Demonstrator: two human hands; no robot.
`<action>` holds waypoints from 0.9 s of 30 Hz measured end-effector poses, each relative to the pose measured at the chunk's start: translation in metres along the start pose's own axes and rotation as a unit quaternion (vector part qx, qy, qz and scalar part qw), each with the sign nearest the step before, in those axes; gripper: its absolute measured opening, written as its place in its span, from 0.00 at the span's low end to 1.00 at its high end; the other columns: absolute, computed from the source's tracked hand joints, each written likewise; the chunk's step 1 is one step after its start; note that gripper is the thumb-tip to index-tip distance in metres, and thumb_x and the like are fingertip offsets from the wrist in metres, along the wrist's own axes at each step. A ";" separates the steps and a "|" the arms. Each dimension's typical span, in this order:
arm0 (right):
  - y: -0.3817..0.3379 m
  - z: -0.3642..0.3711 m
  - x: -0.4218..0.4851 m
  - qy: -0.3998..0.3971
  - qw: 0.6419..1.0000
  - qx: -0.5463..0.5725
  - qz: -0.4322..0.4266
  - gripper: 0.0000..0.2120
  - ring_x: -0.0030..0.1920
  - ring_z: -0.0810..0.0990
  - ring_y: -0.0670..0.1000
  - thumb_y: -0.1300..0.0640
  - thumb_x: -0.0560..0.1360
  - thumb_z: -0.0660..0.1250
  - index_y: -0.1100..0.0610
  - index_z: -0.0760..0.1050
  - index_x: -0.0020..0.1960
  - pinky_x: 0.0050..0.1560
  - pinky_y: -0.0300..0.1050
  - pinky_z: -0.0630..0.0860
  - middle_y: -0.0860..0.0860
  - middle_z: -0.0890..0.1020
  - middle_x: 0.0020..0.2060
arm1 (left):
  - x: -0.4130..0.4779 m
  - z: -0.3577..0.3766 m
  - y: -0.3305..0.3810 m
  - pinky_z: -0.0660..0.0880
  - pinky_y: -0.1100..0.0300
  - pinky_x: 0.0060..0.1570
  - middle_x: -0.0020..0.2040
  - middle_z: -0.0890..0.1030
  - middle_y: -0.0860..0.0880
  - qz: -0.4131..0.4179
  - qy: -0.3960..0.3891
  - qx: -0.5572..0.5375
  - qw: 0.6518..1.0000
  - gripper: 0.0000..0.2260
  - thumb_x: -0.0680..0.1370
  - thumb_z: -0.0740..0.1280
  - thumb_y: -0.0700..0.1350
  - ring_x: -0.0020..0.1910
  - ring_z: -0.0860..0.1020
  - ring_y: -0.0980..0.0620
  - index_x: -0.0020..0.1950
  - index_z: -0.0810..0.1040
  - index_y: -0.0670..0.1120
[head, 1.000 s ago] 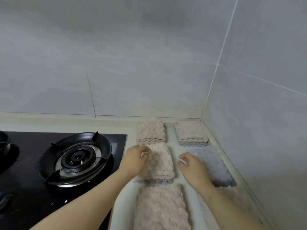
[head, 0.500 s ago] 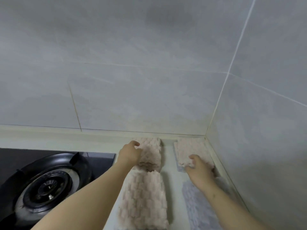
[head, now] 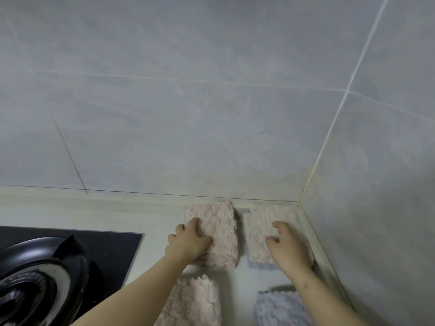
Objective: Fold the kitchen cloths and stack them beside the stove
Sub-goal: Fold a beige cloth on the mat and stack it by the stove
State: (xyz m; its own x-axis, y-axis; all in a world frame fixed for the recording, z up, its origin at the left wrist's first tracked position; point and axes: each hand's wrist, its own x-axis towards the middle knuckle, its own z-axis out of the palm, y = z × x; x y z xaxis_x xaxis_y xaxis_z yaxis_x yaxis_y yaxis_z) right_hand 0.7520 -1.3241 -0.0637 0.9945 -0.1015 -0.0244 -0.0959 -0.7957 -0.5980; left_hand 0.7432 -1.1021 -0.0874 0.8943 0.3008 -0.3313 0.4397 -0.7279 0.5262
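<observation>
Two folded cloth piles lie in the counter's far right corner. My left hand [head: 188, 243] rests on the left part of the pink folded cloth [head: 221, 229], thumb and forefinger on top of it. My right hand [head: 287, 248] lies with spread fingers on the pink stack [head: 261, 222] by the corner; a grey-blue cloth [head: 259, 264] shows at that stack's bottom edge. Nearer to me lie another pink cloth [head: 195, 300] and a grey-blue cloth [head: 277, 309], both cut off by the frame's lower edge.
The black glass hob [head: 113, 245] with its round burner [head: 35, 278] fills the lower left. Grey tiled walls close in behind and on the right, meeting at the corner [head: 297, 203]. A strip of pale counter [head: 153, 215] runs between hob and cloths.
Both hands reached away from me, from the near cloths to the two far piles by the wall, and now lie on top of them. The view tilted upward.
</observation>
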 end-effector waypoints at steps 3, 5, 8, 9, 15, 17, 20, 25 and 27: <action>0.004 0.001 0.001 0.007 1.000 -0.003 -0.008 0.21 0.62 0.73 0.53 0.55 0.75 0.62 0.50 0.68 0.68 0.60 0.46 0.71 0.50 0.74 0.64 | 0.000 0.011 0.009 0.62 0.49 0.66 0.69 0.63 0.45 0.012 -0.002 -0.002 1.000 0.28 0.74 0.61 0.58 0.66 0.64 0.39 0.72 0.56 0.59; 0.006 0.002 0.000 0.006 1.000 -0.006 -0.021 0.21 0.62 0.73 0.52 0.56 0.75 0.62 0.52 0.68 0.68 0.61 0.47 0.70 0.49 0.73 0.65 | -0.002 0.015 0.015 0.61 0.50 0.66 0.70 0.62 0.46 0.016 -0.005 -0.002 1.000 0.28 0.74 0.61 0.57 0.66 0.63 0.39 0.72 0.56 0.60; 0.007 0.002 -0.001 0.007 1.000 -0.002 -0.027 0.21 0.63 0.73 0.51 0.56 0.75 0.62 0.52 0.69 0.68 0.61 0.44 0.69 0.48 0.73 0.66 | -0.002 0.015 0.018 0.60 0.50 0.66 0.70 0.62 0.45 0.022 -0.015 -0.022 0.999 0.28 0.74 0.62 0.57 0.67 0.62 0.39 0.72 0.56 0.60; 0.006 0.001 -0.003 0.008 1.000 -0.001 -0.029 0.21 0.63 0.73 0.51 0.56 0.75 0.62 0.52 0.69 0.68 0.61 0.44 0.69 0.48 0.73 0.65 | -0.003 0.013 0.017 0.60 0.50 0.66 0.70 0.63 0.45 0.026 -0.019 -0.028 0.999 0.28 0.74 0.62 0.57 0.67 0.63 0.39 0.72 0.57 0.60; -0.002 -0.012 -0.031 0.005 0.999 0.025 -0.026 0.20 0.61 0.73 0.52 0.55 0.75 0.63 0.51 0.69 0.67 0.59 0.46 0.71 0.50 0.77 0.59 | -0.044 -0.020 0.005 0.60 0.53 0.68 0.72 0.63 0.45 0.054 0.000 -0.034 0.998 0.25 0.78 0.60 0.52 0.69 0.64 0.42 0.74 0.58 0.51; -0.005 -0.014 -0.050 -0.003 0.999 0.020 -0.033 0.19 0.61 0.73 0.54 0.55 0.75 0.63 0.52 0.70 0.66 0.61 0.47 0.70 0.51 0.77 0.60 | -0.062 -0.027 -0.011 0.66 0.50 0.66 0.71 0.66 0.44 0.053 0.003 -0.076 0.996 0.24 0.78 0.62 0.52 0.66 0.68 0.42 0.73 0.61 0.50; -0.006 -0.013 -0.083 -0.020 0.999 -0.004 -0.049 0.17 0.61 0.72 0.55 0.55 0.75 0.62 0.52 0.72 0.64 0.61 0.46 0.69 0.52 0.76 0.61 | -0.096 -0.034 -0.036 0.71 0.50 0.61 0.70 0.67 0.44 0.047 0.022 -0.130 0.990 0.24 0.77 0.64 0.52 0.64 0.70 0.42 0.71 0.63 0.50; 0.002 -0.010 -0.134 -0.048 0.997 -0.022 -0.050 0.17 0.62 0.73 0.53 0.53 0.75 0.63 0.51 0.72 0.63 0.60 0.43 0.70 0.50 0.77 0.61 | -0.140 -0.029 -0.082 0.73 0.47 0.59 0.70 0.66 0.46 -0.001 0.061 -0.101 0.993 0.22 0.79 0.60 0.49 0.62 0.71 0.41 0.72 0.62 0.55; 0.010 -0.011 -0.148 -0.048 0.998 -0.022 -0.041 0.16 0.61 0.73 0.53 0.53 0.74 0.62 0.50 0.73 0.62 0.60 0.44 0.71 0.50 0.78 0.60 | -0.150 -0.020 -0.092 0.77 0.51 0.53 0.68 0.68 0.44 -0.006 0.005 -0.139 0.990 0.24 0.77 0.63 0.49 0.53 0.77 0.43 0.73 0.61 0.54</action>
State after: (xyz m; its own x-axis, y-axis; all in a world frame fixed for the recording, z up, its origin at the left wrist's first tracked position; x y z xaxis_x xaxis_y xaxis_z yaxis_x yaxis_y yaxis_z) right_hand 0.6031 -1.3235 -0.0573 0.9982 0.0221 -0.0549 -0.0129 -0.8243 -0.5659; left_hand 0.5698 -1.0676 -0.0706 0.8894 0.3149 -0.3314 0.4543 -0.5275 0.7179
